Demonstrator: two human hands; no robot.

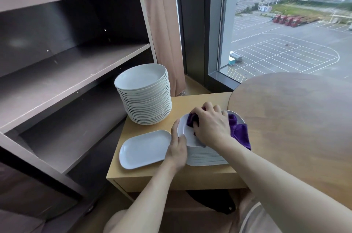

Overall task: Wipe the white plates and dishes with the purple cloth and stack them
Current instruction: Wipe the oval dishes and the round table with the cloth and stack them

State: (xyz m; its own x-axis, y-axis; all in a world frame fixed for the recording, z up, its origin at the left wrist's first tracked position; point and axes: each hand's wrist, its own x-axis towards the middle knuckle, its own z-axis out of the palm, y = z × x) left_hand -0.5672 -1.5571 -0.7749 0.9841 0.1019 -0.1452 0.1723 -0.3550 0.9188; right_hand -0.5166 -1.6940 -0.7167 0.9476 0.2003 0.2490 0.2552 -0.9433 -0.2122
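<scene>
Plate (pixel 183 128) atop stack (pixel 207 158), left hand (pixel 177 151) fingers gripping its rim, right hand (pixel 213 126) fingers clutching purple cloth (pixel 240 132)

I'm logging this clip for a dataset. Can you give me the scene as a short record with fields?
surface: small light wooden table
right hand: grips purple cloth, pressing it on top white plate
left hand: grips that plate's rim
beneath: low stack of white dishes
rear left: tall stack of round white plates
front left: single oblong white dish, lying alone
nearby: round brown wooden tabletop on the right; brown metal shelf unit on the left
</scene>
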